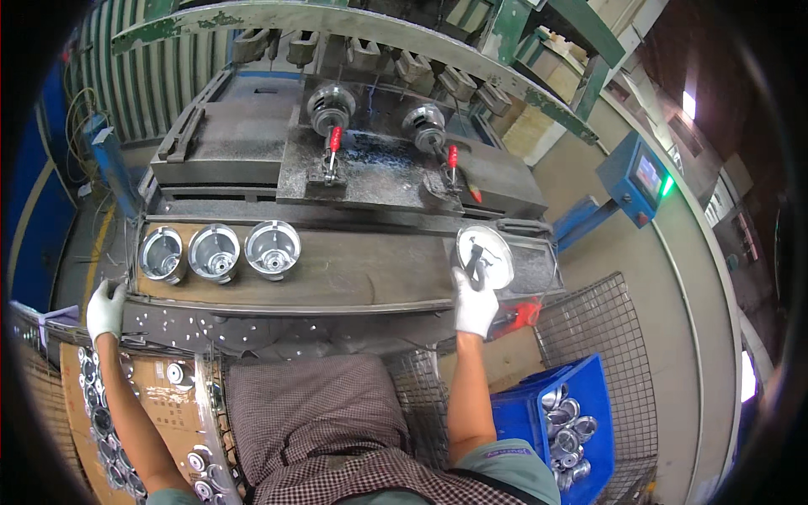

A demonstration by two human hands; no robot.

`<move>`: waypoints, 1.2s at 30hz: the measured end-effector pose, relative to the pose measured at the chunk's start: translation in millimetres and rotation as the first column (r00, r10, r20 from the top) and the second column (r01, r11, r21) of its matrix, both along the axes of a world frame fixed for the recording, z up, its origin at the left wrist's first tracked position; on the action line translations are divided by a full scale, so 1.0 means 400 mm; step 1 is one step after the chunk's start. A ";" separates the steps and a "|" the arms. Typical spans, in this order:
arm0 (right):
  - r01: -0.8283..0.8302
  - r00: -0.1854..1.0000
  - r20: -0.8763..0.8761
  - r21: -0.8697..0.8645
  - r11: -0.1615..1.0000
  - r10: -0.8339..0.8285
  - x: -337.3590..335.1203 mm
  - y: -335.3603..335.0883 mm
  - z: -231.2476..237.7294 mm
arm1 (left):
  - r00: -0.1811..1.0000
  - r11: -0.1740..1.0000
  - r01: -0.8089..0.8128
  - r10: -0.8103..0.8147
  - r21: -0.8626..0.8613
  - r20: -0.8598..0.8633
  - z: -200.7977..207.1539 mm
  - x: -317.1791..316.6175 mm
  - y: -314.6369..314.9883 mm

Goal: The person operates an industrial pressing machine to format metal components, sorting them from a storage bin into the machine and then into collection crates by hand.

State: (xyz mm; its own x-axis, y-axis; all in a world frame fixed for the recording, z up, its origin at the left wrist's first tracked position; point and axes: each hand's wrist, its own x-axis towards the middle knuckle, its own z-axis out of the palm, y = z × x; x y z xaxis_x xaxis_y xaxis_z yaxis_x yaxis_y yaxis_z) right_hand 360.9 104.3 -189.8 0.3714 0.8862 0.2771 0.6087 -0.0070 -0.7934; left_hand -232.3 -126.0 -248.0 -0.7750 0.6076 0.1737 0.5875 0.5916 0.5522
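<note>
My right hand (476, 305), in a white glove, is closed at the near rim of a round white dish (500, 268) on the right of the bench. Its fingers are round a dark tool (476, 257) whose upper part lies over the dish; I cannot make out its exact kind. My left hand (105, 311), also gloved, is beside the bench's left end with the fingers slightly apart and nothing seen in it. Three silver metal cups stand in a row on the bench's left half: a left cup (162, 255), a middle cup (215, 253) and a right cup (273, 251).
Behind the bench, a machine holds two metal parts (331, 108) by red-handled clamps (334, 140). A blue control panel (633, 178) stands at right. Below it is a blue bin (596, 370) of metal parts. Lower left, a cardboard-lined wire basket (160, 404) holds more parts.
</note>
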 end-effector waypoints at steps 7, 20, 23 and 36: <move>0.087 0.960 -0.279 0.370 0.925 0.021 0.172 0.064 0.013 | 0.826 0.964 -0.139 -0.013 0.225 0.564 -0.024 -0.131 0.002; 0.180 0.966 -0.242 0.397 0.900 -0.086 0.368 0.170 -0.037 | 0.918 0.976 -0.183 0.127 0.118 0.375 -0.007 -0.080 0.021; 0.157 0.966 -0.252 0.393 0.906 -0.058 0.369 0.163 -0.052 | 0.932 0.980 -0.174 0.132 0.096 0.337 0.018 -0.053 0.024; 0.160 0.965 -0.250 0.306 0.938 -0.083 0.349 0.141 -0.030 | 0.933 0.975 -0.212 0.183 0.062 0.309 0.020 -0.045 0.023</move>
State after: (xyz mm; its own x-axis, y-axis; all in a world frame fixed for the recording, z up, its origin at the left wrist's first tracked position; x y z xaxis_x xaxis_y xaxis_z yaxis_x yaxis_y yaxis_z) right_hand 500.6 160.6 -201.7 0.5581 0.7077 0.4332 0.4203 0.2091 -0.8830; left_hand -250.1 -116.8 -240.1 -0.9024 0.4294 -0.0365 0.2632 0.6163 0.7422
